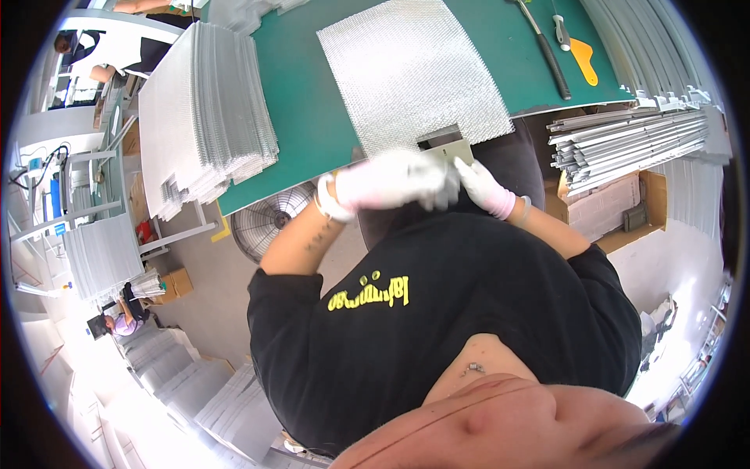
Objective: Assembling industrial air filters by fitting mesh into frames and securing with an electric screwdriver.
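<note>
A silver mesh sheet lies on the green tabletop, its near end close to the table's front edge. At that end is a small flat grey-green plate, with a dark piece just behind it. My right hand, in a white glove with a pink cuff, is closed on the plate's near right corner. My left hand, also gloved in white, is just left of the plate. Motion smears its fingers, so what they hold, if anything, does not show.
A tall stack of mesh sheets stands on the left. A hammer, a screwdriver and a yellow scraper lie at the right. Metal strips are piled beyond the table's right end, above a cardboard box. A floor fan is below left.
</note>
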`<move>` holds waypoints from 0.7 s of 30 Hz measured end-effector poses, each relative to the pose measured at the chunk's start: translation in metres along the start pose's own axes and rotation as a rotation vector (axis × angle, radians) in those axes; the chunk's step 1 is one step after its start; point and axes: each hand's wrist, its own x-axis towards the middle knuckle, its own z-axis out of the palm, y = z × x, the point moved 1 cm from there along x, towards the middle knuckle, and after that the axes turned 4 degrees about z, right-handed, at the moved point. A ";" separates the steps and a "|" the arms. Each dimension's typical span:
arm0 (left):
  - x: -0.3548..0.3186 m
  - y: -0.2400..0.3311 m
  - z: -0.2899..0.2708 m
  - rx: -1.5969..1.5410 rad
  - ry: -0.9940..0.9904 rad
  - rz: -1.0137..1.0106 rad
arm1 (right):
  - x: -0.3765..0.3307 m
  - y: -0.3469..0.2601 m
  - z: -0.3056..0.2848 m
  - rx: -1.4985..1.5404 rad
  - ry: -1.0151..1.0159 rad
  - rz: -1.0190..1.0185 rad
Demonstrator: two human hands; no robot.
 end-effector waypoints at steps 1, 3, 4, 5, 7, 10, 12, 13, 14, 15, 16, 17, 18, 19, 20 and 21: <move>0.014 0.021 -0.017 0.690 0.333 -0.167 | 0.001 0.000 -0.001 0.062 0.029 -0.049; 0.044 0.004 -0.055 1.237 0.671 0.253 | -0.001 -0.010 0.007 0.058 0.097 -0.078; 0.058 -0.001 -0.069 1.663 0.694 0.324 | -0.003 -0.011 0.007 0.123 0.210 -0.078; 0.069 -0.008 -0.067 1.665 0.689 0.332 | -0.003 -0.012 0.003 0.189 0.327 -0.081; 0.090 -0.024 -0.056 1.579 0.614 0.177 | -0.015 -0.002 -0.011 0.170 0.478 -0.089; 0.099 -0.026 -0.017 1.555 0.694 0.102 | -0.026 -0.006 -0.005 0.250 0.764 -0.251; 0.103 -0.027 -0.008 1.541 0.717 0.081 | -0.016 -0.004 -0.018 0.248 0.715 -0.201; 0.102 -0.027 -0.010 1.542 0.741 0.082 | -0.009 -0.007 -0.022 0.245 0.650 -0.160; 0.101 -0.027 -0.011 1.543 0.766 0.082 | -0.008 -0.013 -0.026 0.251 0.606 -0.158; 0.102 -0.026 -0.010 1.540 0.763 0.083 | -0.007 -0.014 -0.022 0.252 0.610 -0.156; 0.101 -0.025 -0.010 1.533 0.757 0.084 | -0.006 -0.015 -0.016 0.256 0.687 -0.217; 0.101 -0.025 -0.009 1.527 0.751 0.086 | -0.007 -0.015 -0.011 0.260 0.765 -0.279; 0.100 -0.025 -0.007 1.527 0.749 0.085 | -0.009 -0.014 -0.007 0.183 0.810 -0.303; 0.100 -0.025 -0.005 1.515 0.747 0.089 | -0.008 -0.012 -0.008 0.185 0.811 -0.305; 0.101 -0.025 -0.004 1.503 0.744 0.093 | -0.008 -0.010 -0.011 0.225 0.777 -0.275; 0.102 -0.024 -0.004 1.507 0.740 0.094 | -0.007 -0.008 -0.014 0.266 0.742 -0.246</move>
